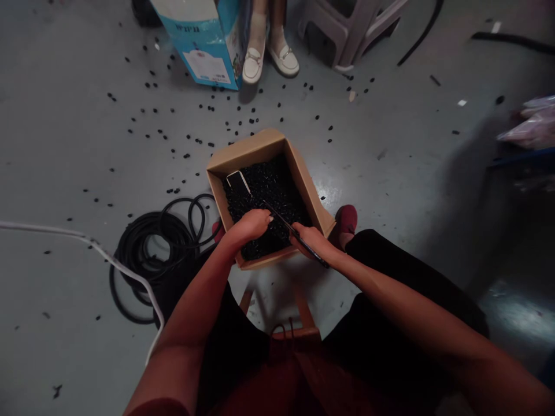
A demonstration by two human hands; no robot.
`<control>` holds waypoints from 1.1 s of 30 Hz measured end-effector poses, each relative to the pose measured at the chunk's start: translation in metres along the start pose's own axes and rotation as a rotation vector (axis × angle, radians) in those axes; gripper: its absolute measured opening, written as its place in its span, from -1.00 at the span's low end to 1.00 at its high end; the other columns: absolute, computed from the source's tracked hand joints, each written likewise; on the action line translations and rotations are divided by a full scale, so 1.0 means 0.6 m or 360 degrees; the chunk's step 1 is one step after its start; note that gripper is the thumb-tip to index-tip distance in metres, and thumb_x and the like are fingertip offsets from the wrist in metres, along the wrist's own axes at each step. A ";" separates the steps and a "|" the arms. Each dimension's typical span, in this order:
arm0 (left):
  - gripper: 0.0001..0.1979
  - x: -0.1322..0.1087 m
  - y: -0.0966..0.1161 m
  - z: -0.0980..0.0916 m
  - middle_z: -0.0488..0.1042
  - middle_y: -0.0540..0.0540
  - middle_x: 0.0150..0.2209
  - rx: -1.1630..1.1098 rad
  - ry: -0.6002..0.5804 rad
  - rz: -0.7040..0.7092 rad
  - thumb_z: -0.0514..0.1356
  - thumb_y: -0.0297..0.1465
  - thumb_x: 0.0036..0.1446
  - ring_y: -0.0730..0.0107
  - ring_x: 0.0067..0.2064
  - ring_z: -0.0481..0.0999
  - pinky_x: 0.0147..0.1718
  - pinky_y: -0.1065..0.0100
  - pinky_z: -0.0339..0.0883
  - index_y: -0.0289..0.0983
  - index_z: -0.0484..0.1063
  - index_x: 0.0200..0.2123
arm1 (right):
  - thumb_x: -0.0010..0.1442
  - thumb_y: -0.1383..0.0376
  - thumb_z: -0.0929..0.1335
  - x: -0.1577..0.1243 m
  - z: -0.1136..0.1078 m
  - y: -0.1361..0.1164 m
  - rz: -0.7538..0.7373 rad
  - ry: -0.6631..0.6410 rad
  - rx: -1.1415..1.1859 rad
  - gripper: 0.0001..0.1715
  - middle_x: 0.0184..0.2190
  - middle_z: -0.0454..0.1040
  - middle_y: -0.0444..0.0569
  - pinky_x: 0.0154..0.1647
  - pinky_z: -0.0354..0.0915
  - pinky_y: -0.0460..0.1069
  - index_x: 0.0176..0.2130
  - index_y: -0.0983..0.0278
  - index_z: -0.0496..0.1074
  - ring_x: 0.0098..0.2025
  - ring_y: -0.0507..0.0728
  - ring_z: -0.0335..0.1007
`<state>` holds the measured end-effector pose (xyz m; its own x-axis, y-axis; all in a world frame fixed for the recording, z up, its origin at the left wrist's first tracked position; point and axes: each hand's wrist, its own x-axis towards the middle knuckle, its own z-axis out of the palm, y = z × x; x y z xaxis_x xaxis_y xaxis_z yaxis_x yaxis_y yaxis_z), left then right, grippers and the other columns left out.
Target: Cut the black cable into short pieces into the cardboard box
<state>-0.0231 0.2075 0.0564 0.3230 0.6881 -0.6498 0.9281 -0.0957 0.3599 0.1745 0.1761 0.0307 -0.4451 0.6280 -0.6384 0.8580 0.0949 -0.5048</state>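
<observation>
My right hand [306, 231] is closed around a long, thin, dark knife-like tool [315, 253], whose narrow end points up and left over the box. My left hand [255, 223] is closed close to that end; a small pale spot shows at its fingertips, and what they hold, if anything, cannot be made out. Both hands are over an open cardboard box [309, 184] between my feet. Many small black pieces [271, 179] fill its bottom. On top of them, near the left wall, lies a flat dark phone-like object [238, 182] with a light rim.
Coiled black tubing [145, 240] lies on the floor left of the box. A white cable [117, 263] crosses there. Black bits are scattered ahead. Beyond stand a blue carton [203, 43], another person's white shoes [253, 65] and a plastic stool [347, 34]. Bagged items [533, 127] are at right.
</observation>
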 end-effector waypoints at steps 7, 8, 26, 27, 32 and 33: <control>-0.66 -0.020 -0.001 -0.025 0.55 -0.19 -0.17 -0.0450 0.0199 0.0000 -0.06 -0.40 0.28 0.32 -0.19 0.50 -0.13 0.31 0.35 -0.36 0.46 -0.08 | 0.28 0.18 0.27 0.000 -0.016 0.003 -0.0003 0.0047 0.0125 -0.76 -0.30 0.54 0.04 -0.36 0.19 -0.09 -0.10 0.25 0.33 -0.27 0.17 0.49; -0.65 -0.024 -0.001 -0.031 0.54 -0.16 -0.17 -0.0612 0.0253 0.0015 -0.06 -0.40 0.27 0.35 -0.21 0.48 -0.14 0.33 0.35 -0.35 0.44 -0.02 | 0.29 0.16 0.26 0.000 -0.023 0.002 -0.0022 0.0075 0.0224 -0.74 -0.31 0.54 0.02 -0.38 0.20 -0.09 -0.08 0.25 0.31 -0.30 0.15 0.49; -0.58 -0.035 0.009 -0.048 0.49 -0.09 -0.26 -0.1829 0.0659 0.0045 0.03 -0.33 0.27 0.51 -0.34 0.36 -0.25 0.43 0.28 -0.35 0.33 0.14 | 0.21 0.08 0.34 -0.015 -0.086 -0.022 -0.0278 0.0430 0.0573 -0.39 -0.02 0.46 0.13 -0.08 0.29 0.08 0.16 0.28 0.23 -0.04 0.24 0.42; -0.61 -0.034 0.009 -0.048 0.49 -0.10 -0.26 -0.1806 0.0665 0.0032 0.02 -0.33 0.27 0.50 -0.34 0.37 -0.26 0.43 0.29 -0.35 0.36 0.10 | 0.21 0.09 0.35 -0.016 -0.087 -0.022 -0.0279 0.0439 0.0556 -0.38 0.00 0.45 0.13 -0.06 0.28 0.08 0.17 0.27 0.22 -0.02 0.25 0.41; -0.69 -0.032 0.011 -0.047 0.51 -0.11 -0.24 -0.1609 0.0651 0.0019 0.02 -0.30 0.25 0.48 -0.33 0.39 -0.25 0.42 0.31 -0.34 0.45 -0.10 | 0.21 0.08 0.35 -0.017 -0.095 -0.022 -0.0293 0.0449 0.0413 -0.40 -0.02 0.45 0.14 -0.04 0.26 0.09 0.16 0.27 0.26 0.02 0.28 0.37; -0.69 -0.032 0.012 -0.048 0.52 -0.11 -0.24 -0.1556 0.0653 0.0006 0.02 -0.31 0.25 0.48 -0.32 0.40 -0.24 0.41 0.31 -0.34 0.45 -0.10 | 0.21 0.07 0.35 -0.016 -0.096 -0.022 -0.0300 0.0456 0.0377 -0.40 -0.02 0.45 0.14 -0.03 0.26 0.10 0.15 0.27 0.27 0.02 0.28 0.36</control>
<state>-0.0277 0.2143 0.0907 0.0687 0.8966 -0.4375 0.3156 0.3965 0.8621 0.1825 0.2131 0.0768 -0.4709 0.8093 -0.3511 0.6707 0.0699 -0.7384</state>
